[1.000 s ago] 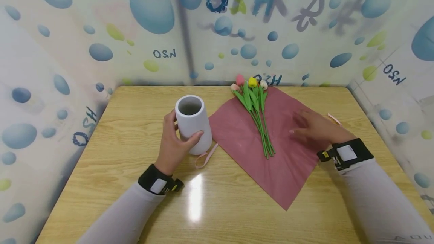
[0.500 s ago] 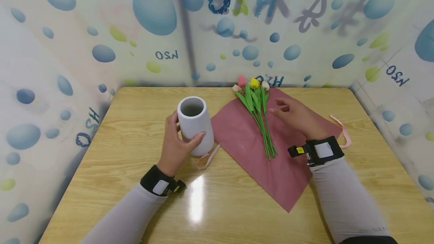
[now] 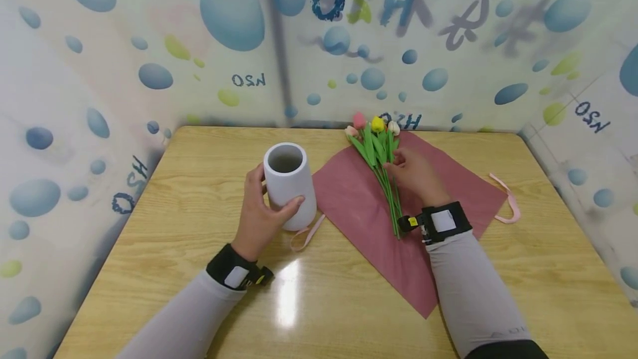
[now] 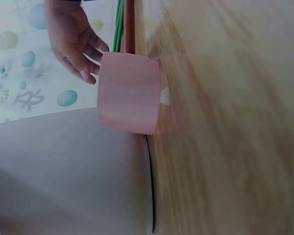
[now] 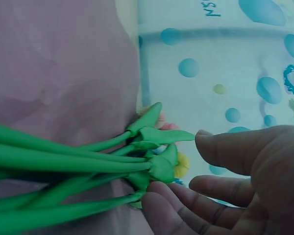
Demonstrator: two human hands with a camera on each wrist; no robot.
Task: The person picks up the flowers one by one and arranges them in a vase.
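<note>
On the left of the head view, my left hand (image 3: 259,216) grips a white vase (image 3: 295,195) that stands upright, thumb across its front and fingers round its far left side. The vase's wall (image 4: 63,171) fills the lower left of the left wrist view. My right hand (image 3: 417,175) is at the leaves of several artificial tulips (image 3: 384,170) with pink, yellow and white heads. In the right wrist view the thumb and fingers of the right hand (image 5: 235,181) stand apart beside the green leaves (image 5: 161,169). Some fingertips are hidden behind the leaves.
The tulips lie on a dark pink wrapping sheet (image 3: 359,231) on the wooden table (image 3: 339,314). A pink ribbon (image 3: 509,204) sticks out at the sheet's right corner, and another pink ribbon (image 3: 306,234) lies by the vase. A patterned wall backdrop (image 3: 319,87) rises behind the table.
My right hand has moved left across the wrapping sheet to the tulips, uncovering the right ribbon. The left hand keeps its grip on the vase, which stays in place.
</note>
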